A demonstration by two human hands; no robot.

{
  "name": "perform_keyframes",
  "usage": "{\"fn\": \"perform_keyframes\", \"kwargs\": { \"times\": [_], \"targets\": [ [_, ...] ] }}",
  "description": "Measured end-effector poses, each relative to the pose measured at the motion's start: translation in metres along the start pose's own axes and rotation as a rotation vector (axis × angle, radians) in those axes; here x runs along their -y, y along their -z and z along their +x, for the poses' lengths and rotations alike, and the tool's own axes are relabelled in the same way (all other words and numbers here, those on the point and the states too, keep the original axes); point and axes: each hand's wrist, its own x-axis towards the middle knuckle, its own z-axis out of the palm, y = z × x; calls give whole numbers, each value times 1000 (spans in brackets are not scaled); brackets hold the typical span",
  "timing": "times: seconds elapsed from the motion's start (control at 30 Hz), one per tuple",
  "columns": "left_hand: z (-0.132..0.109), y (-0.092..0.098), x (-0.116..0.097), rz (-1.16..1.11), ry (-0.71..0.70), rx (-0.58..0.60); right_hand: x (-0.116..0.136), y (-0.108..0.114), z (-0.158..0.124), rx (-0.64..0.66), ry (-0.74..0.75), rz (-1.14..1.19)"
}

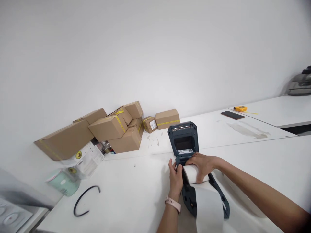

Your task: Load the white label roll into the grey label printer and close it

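A dark blue-grey label printer (pixel 190 198) stands on the white table with its lid (pixel 184 137) raised. Inside it sits a roll of white label paper (pixel 190 174), and a long white strip (pixel 210 210) runs from the roll toward me over the printer's front. My right hand (pixel 202 164) reaches in from the right, its fingers bent over the top of the roll. At the printer's left side, my left hand (pixel 176 178) grips the edge beside the roll's end. The left fingertips behind the edge are partly hidden.
Several cardboard boxes (pixel 108 127) are stacked against the wall at the back left. Nearby are a mint-green canister (pixel 65 183) and a curved black strip (pixel 79 202). A phone (pixel 232 115) and a yellow tape measure (pixel 240 109) lie at the back right.
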Motion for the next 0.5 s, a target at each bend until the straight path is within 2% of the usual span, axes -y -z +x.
{"fn": "perform_keyframes", "kwargs": {
  "times": [0.13,0.23,0.3,0.4,0.43,0.5],
  "targets": [
    [-1,0,1,-42,-18,9,5,24,-31,-47,92,211],
    [0,0,3,-70,-37,12,-8,35,-68,-139,143,467],
    [0,-1,5,-70,-34,5,-26,36,-90,-290,154,656],
    [0,-1,5,-35,-13,-12,-56,28,-109,-619,8,822],
    [0,-1,4,-27,-12,-14,-64,25,-111,-692,-47,832],
    [0,-2,3,-30,-13,-14,-77,19,-107,-743,-95,821]
  ]
}}
